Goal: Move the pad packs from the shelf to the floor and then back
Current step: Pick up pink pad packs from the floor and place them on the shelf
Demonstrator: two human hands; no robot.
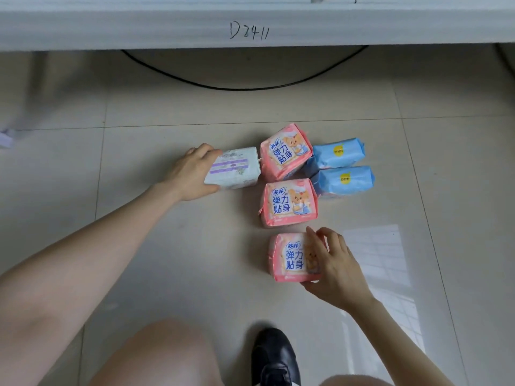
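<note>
Several pad packs lie on the tiled floor (167,274). My left hand (192,171) grips the left end of a white pack with purple stripes (237,169). My right hand (334,266) holds the right side of the nearest pink pack (289,260), fingers over its top and thumb under its near edge. Two more pink packs lie beyond it, one in the middle (288,201) and one farther back (285,151). Two blue packs, far (338,156) and near (345,181), lie to their right. The white shelf (167,26) edge runs across the top.
A black cable (242,86) curves over the floor under the shelf. My knee (156,355) and black shoe (274,358) are at the bottom edge. A bright window reflection (384,263) lies on the tiles at the right.
</note>
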